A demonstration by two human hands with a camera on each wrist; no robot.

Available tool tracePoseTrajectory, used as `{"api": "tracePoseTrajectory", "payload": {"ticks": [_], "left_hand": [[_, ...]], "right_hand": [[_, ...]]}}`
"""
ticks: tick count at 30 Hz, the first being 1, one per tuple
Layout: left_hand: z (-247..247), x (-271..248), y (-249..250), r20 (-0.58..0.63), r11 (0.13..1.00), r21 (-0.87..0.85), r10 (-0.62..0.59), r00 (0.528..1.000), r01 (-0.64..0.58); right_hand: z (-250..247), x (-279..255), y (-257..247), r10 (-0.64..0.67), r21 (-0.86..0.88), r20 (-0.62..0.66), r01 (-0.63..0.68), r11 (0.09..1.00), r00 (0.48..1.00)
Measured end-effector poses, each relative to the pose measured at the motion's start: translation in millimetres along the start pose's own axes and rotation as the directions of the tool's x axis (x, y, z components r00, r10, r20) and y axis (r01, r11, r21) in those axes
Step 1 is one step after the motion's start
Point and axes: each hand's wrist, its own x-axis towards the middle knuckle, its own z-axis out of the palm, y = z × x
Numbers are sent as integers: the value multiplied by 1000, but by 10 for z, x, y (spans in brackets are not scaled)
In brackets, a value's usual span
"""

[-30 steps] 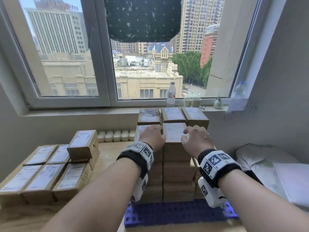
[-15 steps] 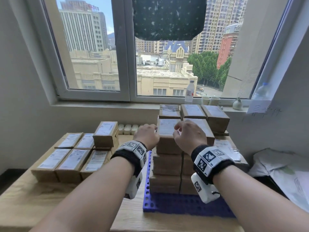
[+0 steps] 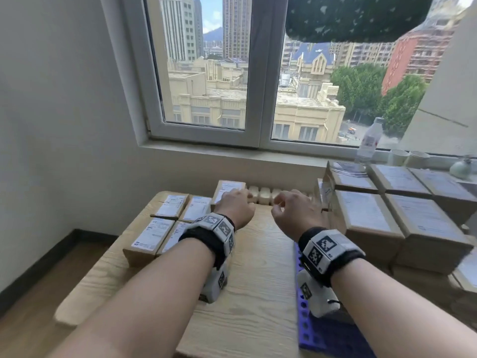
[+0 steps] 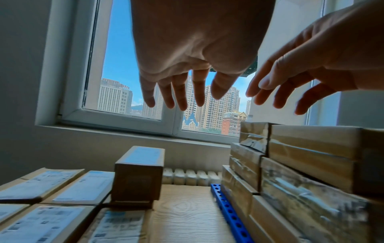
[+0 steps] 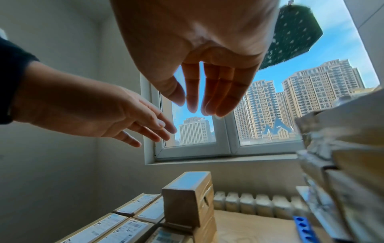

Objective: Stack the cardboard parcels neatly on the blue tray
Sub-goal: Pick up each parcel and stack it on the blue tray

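Note:
Taped cardboard parcels stand stacked point(image 3: 402, 228) several layers high on the blue perforated tray point(image 3: 307, 329) at the right of the wooden table point(image 3: 253, 275). Loose parcels point(image 3: 165, 223) lie flat at the left, one more parcel point(image 3: 228, 188) sitting on top of them at the back. My left hand point(image 3: 238, 202) and right hand point(image 3: 291, 208) hover side by side over the bare table between the two groups. Both are empty, with fingers loosely extended, as the left wrist view point(image 4: 187, 92) and right wrist view point(image 5: 203, 98) confirm. The raised parcel point(image 4: 139, 172) lies just ahead of my left hand.
A row of small cream bottles point(image 3: 265, 195) lines the table's back edge. On the window sill stand a water bottle point(image 3: 370, 138), two cups point(image 3: 407, 157) and a small vase point(image 3: 462, 167). A wall closes the left side.
Both hands have come off the top of the stack and moved left, fingers uncurled. The head view has swung left, so the stack now sits at the right edge.

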Motion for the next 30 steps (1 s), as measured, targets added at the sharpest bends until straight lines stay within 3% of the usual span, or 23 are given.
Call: {"api": "tracePoseTrajectory", "payload": {"ticks": [7, 13, 22, 30], "left_hand": [[-183, 459, -843, 28, 999, -38, -36, 999, 37], [-160, 766, -1294, 71, 991, -118, -54, 996, 63], [49, 1034, -1573, 150, 943, -283, -139, 979, 177], [209, 1391, -1658, 246, 924, -295, -175, 953, 245]], "right_hand": [[615, 440, -579, 84, 54, 61, -87, 995, 995], [1036, 649, -739, 261, 173, 99, -275, 946, 960], [1384, 828, -620, 358, 205, 215, -401, 893, 909], [1656, 1193, -442, 391, 263, 293, -467, 844, 873]]}}
